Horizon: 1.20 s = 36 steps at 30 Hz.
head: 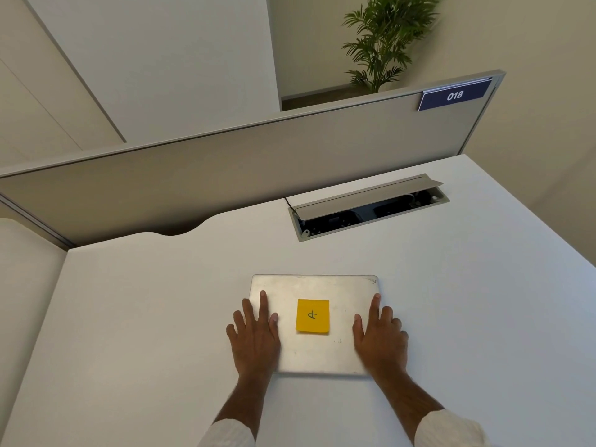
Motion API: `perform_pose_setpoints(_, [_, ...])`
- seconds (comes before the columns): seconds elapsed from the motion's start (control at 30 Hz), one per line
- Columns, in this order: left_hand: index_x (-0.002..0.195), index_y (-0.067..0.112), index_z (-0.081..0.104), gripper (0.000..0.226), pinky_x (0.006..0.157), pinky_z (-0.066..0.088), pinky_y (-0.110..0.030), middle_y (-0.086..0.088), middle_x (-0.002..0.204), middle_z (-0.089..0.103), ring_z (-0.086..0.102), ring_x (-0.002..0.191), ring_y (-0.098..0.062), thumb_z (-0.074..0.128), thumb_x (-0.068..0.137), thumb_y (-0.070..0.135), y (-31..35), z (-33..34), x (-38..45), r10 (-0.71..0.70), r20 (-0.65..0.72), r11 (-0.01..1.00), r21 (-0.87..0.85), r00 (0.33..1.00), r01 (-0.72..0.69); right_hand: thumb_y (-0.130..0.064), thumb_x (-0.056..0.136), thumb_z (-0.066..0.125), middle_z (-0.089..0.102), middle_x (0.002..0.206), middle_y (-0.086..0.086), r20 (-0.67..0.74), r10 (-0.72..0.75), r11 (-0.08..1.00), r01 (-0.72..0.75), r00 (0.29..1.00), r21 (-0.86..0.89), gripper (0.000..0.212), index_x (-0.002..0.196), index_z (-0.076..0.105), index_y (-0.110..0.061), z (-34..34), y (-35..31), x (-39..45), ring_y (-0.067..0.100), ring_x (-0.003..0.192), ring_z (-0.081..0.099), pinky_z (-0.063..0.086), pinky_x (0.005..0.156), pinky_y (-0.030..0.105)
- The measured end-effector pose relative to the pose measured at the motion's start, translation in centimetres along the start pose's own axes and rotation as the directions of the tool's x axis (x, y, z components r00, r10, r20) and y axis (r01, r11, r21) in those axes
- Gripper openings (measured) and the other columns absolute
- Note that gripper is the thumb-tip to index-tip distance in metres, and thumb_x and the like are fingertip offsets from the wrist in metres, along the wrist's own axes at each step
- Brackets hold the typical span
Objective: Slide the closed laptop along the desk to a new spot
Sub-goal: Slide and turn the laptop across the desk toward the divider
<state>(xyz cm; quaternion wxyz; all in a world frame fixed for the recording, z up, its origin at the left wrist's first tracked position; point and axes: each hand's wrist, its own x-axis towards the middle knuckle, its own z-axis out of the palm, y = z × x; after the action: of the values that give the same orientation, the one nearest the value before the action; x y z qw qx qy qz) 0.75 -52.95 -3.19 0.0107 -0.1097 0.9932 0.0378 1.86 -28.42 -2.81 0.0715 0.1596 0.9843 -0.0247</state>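
Laptop (314, 346): closed, silver lid scuffed, lying flat on the white desk (129, 317), near the front edge and about centred between left and right.
Sticky note (312, 316): yellow square stuck to the middle of the lid, a handwritten mark on it.
Left hand (254, 337): flat and spread, palm down over the laptop's left edge; thumb and forefinger on the lid, outer fingers on the desk beside it.
Right hand (380, 337): flat and spread likewise over the right edge, thumb and forefinger on the lid, not clasping anything.
Sleeves: white cuffs at both wrists.
Cable hatch (367, 206): far right of the laptop, well apart, flap raised.
Partition (225, 175): grey screen along the far edge, blue plate (454, 95) reading 018.
Plant (383, 40): leafy, behind the partition.
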Motion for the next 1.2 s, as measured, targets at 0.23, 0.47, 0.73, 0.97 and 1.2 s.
perform_pose_setpoints(0.23, [0.159, 0.026, 0.021, 0.065, 0.115, 0.022, -0.067, -0.015, 0.168, 0.013, 0.025, 0.150, -0.041, 0.019, 0.100, 0.054, -1.3, -0.2, 0.6, 0.078, -0.055, 0.997, -0.005, 0.995, -0.078, -0.056, 0.097, 0.027, 0.048, 0.130, 0.012, -0.055, 0.010, 1.000, -0.009, 0.998, 0.005, 0.073, 0.154, 0.020, -0.010, -0.5, 1.3, 0.4, 0.028, 0.088, 0.058, 0.049, 0.066, 0.039])
perform_pose_setpoints(0.47, [0.160, 0.030, 0.012, 0.068, 0.114, 0.024, -0.068, -0.012, 0.169, 0.003, 0.023, 0.151, -0.040, 0.008, 0.099, 0.059, -1.0, -1.5, 0.8, 0.069, -0.027, 0.998, 0.016, 0.997, -0.068, -0.056, 0.098, 0.022, 0.042, 0.140, 0.012, -0.058, -0.015, 1.000, 0.015, 0.998, -0.007, 0.073, 0.155, 0.015, -0.012, -1.1, 0.5, 0.4, 0.026, 0.094, 0.058, 0.052, 0.070, 0.039])
perform_pose_setpoints(0.73, [0.159, 0.031, 0.010, 0.066, 0.088, 0.050, -0.046, -0.024, 0.155, 0.032, 0.053, 0.113, -0.034, 0.003, 0.099, 0.057, -0.4, -2.2, 0.6, 0.031, 0.042, 0.998, 0.062, 0.999, -0.034, -0.058, 0.097, 0.022, 0.042, 0.139, 0.010, -0.048, -0.006, 1.000, 0.007, 0.999, 0.028, 0.071, 0.154, 0.015, -0.015, -1.1, 0.1, 0.3, 0.024, 0.096, 0.058, 0.054, 0.068, 0.038])
perform_pose_setpoints(0.97, [0.158, 0.032, 0.016, 0.068, 0.070, 0.047, -0.034, -0.011, 0.116, 0.048, 0.052, 0.093, -0.023, 0.013, 0.098, 0.064, 0.1, -1.9, 0.4, 0.022, 0.092, 0.990, 0.137, 0.996, -0.034, -0.061, 0.096, 0.026, 0.048, 0.129, 0.008, -0.033, 0.042, 0.993, -0.038, 0.999, 0.108, 0.072, 0.154, 0.023, -0.018, -0.7, -0.1, -0.1, 0.026, 0.088, 0.063, 0.054, 0.060, 0.036])
perform_pose_setpoints(1.2, [0.157, 0.030, 0.017, 0.076, 0.076, 0.048, -0.033, -0.009, 0.114, 0.047, 0.048, 0.098, -0.023, 0.014, 0.094, 0.073, 0.6, -1.7, 0.5, -0.016, 0.123, 0.994, 0.107, 0.992, 0.003, -0.065, 0.096, 0.021, 0.049, 0.120, 0.006, -0.026, 0.022, 0.997, -0.020, 0.999, 0.074, 0.074, 0.154, 0.021, -0.020, -0.3, -0.3, 0.1, 0.021, 0.080, 0.062, 0.050, 0.057, 0.031])
